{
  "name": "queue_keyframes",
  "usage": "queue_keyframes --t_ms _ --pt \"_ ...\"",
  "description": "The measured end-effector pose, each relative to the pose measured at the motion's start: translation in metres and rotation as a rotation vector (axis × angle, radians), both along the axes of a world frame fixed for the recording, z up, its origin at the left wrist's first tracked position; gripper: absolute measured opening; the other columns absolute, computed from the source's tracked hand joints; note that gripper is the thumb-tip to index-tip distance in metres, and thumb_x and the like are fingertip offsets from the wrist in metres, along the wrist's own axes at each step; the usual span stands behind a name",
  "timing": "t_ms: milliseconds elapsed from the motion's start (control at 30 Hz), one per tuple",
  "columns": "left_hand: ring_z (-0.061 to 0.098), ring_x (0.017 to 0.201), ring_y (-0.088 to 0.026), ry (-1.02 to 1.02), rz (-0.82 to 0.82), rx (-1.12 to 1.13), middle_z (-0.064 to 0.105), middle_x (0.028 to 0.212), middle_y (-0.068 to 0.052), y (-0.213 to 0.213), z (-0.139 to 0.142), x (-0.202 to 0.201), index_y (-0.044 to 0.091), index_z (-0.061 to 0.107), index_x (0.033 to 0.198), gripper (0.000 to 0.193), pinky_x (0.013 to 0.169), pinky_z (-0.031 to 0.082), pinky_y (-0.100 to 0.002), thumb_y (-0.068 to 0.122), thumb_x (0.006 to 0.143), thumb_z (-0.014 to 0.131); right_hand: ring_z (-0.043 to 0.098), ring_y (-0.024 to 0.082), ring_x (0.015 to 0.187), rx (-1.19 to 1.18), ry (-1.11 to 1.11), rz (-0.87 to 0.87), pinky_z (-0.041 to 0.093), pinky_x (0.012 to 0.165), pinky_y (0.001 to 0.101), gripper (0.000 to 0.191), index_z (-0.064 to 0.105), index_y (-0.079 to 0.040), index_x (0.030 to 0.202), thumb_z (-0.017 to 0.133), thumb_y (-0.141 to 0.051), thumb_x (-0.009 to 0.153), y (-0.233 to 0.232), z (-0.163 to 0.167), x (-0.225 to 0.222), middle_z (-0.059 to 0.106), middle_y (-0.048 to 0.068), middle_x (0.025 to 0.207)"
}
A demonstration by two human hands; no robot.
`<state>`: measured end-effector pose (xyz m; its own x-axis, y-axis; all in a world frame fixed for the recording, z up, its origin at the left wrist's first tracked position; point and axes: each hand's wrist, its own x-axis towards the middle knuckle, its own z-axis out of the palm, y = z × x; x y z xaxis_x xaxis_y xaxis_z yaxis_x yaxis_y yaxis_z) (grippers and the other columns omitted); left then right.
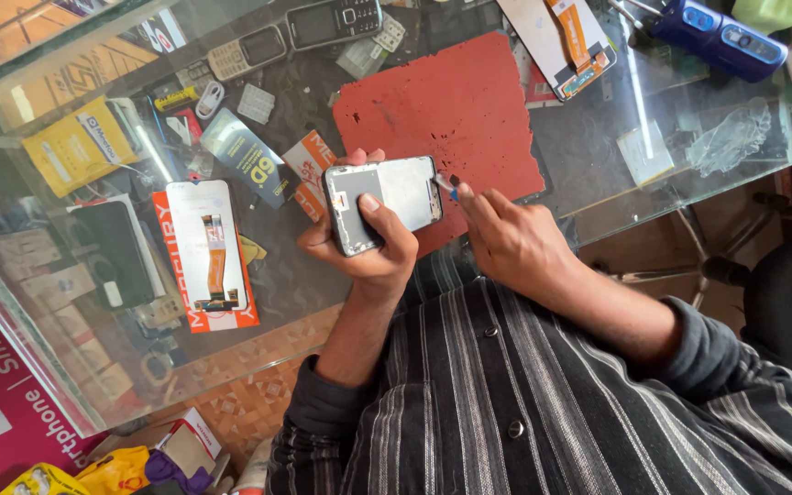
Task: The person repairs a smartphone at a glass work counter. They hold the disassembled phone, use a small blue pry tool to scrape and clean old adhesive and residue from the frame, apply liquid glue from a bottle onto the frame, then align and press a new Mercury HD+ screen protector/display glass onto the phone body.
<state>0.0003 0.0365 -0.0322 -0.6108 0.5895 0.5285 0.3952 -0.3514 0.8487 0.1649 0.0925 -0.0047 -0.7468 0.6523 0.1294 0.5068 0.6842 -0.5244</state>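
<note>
Striped grey cloth fills the near edge, the person's shirt [543, 403], and both forearms rise from it toward the glass counter [598, 156]. Left hand [364, 247] is wrapped around an opened phone [382, 203], thumb lying across its pale inner face and fingers curled behind, so the body is cradled just above the counter's near edge. Right hand [506, 238] is closed in a pinch on a small blue-tipped tool [446, 188], whose point touches the phone's right end. Wrist is bent inward, knuckles up. To work that edge well, I judge the tip should stay low and slide along the seam while the left grip stays firm. Beyond the phone lies a red mat [451, 110]. Farther left sits a screen in an orange pack [205, 252], and at the far right a blue device [717, 37].
</note>
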Motion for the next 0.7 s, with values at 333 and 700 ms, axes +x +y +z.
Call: queue_keyframes --t_ms 333,700 --pt "0.063 0.123 -0.037 -0.062 0.019 -0.029 0.047 0.132 -0.035 0.003 0.002 -0.008 0.003 0.02 0.114 0.026 0.096 0.062 -0.051 -0.002 0.106 0.045 0.061 0.03 0.061 0.033 -0.004 0.025 0.048 0.048 0.0415 0.042 0.059 0.006 0.13 0.066 -0.003 0.09 0.002 -0.002 0.0 0.059 0.011 0.083" --pt "0.07 0.114 -0.036 -0.108 0.037 -0.078 0.053 0.13 -0.035 0.003 0.003 -0.016 0.002 0.023 0.119 0.026 0.092 0.062 -0.046 0.0 0.107 0.046 0.065 0.023 0.067 0.204 0.057 0.062 0.049 0.052 0.0363 0.052 0.06 0.001 0.137 0.06 0.006 0.085 0.014 -0.02 0.001 0.06 0.007 0.089"
